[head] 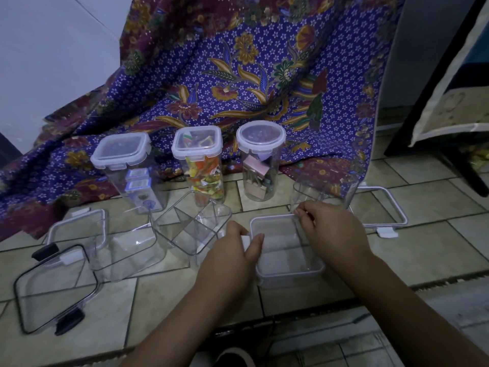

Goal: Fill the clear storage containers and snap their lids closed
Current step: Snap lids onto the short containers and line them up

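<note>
Clear plastic is the trouble here: the shallow rectangular container with the white-rimmed lid (287,250) sits low on the floor between your hands, and its edges are hard to read in this dim light. Your left hand (235,250) curls around the white latch tab on its left side, thumb over the rim. Your right hand (328,229) pinches the far right corner of the lid; whether a tab is caught there I cannot tell. The container looks empty to me, so latching it now would likely mean sealing it unfilled. If you press one side only, the lid could seat crooked, or the box could skid on the smooth tiles.

Just beyond the lidded container stands an open, empty clear tub (324,192), close to your right knuckles; a careless lift could tip it. To the left of the lidded container lies a clear divided square tub (191,223), tilted, and further left a loose black-edged lid (57,287).

Behind the lidded container stand three tall closed jars, the middle one packed with bright wrappers (203,170).

Pale square floor tiles (412,250) carry everything, a purple floral batik cloth (238,75) drapes behind, and the room is dark.
</note>
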